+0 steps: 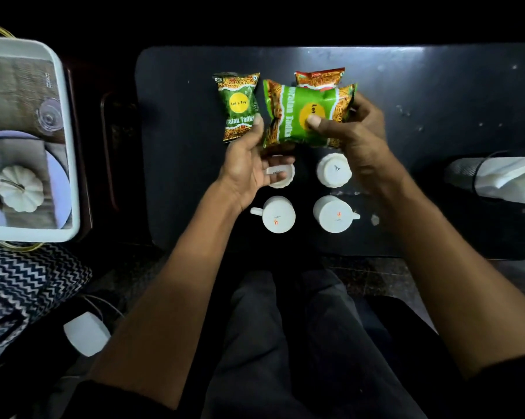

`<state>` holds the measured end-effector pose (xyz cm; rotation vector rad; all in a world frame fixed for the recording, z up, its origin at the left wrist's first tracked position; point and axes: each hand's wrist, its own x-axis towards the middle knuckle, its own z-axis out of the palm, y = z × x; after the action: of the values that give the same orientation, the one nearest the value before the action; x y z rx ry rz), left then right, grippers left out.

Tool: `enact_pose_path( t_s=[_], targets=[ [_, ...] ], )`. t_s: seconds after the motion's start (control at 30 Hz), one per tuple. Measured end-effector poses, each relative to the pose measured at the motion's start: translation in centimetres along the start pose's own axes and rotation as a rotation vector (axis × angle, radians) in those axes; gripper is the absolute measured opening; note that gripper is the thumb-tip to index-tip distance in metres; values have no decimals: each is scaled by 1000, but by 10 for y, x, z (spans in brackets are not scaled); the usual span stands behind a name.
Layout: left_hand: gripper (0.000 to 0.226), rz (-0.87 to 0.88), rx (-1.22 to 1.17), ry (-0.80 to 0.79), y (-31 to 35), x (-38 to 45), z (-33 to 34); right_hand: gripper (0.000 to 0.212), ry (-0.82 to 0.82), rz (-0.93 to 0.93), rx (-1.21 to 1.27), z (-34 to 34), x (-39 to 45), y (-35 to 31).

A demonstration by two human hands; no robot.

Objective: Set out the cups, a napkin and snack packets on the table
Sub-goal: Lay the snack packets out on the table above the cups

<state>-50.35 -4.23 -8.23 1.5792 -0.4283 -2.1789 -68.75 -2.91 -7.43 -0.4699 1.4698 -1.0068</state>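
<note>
Right hand point(353, 131) grips green snack packet point(303, 114); left hand point(249, 167) open.

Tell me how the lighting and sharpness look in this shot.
Head view: dim, the surroundings nearly black; soft glare on the far part of the table; wide-angle bending at the tray on the left; the held packet and cups are lit and readable.

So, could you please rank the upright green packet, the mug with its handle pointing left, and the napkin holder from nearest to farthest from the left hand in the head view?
1. Upright green packet: the left hand has its thumb at the packet's right edge.
2. Left-handled mug: just below the hand, near the table's front edge.
3. Napkin holder: far right of the table.
</note>
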Motion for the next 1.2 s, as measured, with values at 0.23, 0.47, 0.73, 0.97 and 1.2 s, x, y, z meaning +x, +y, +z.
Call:
enact_pose_path(
  t_s=[0.23, 0.47, 0.73, 0.97, 1.2],
  targets=[
    [22, 236, 141, 119, -3, 9, 24, 58, -7, -15, -146, -24, -6, 7],
    [22, 148, 92, 118, -14, 15, 53, 45, 193, 118, 176, -33, -13, 17],
    [32, 152, 300, 145, -28, 20, 53, 35, 417, 108, 132, -53, 11, 3],
    [21, 259, 264, 353, -14, 41, 26, 37, 589, 111, -105, -92, 57, 7],
    [48, 460, 601, 707, -4, 70, -17, 46, 649, 98, -389, -114, 81, 25]
  ],
)
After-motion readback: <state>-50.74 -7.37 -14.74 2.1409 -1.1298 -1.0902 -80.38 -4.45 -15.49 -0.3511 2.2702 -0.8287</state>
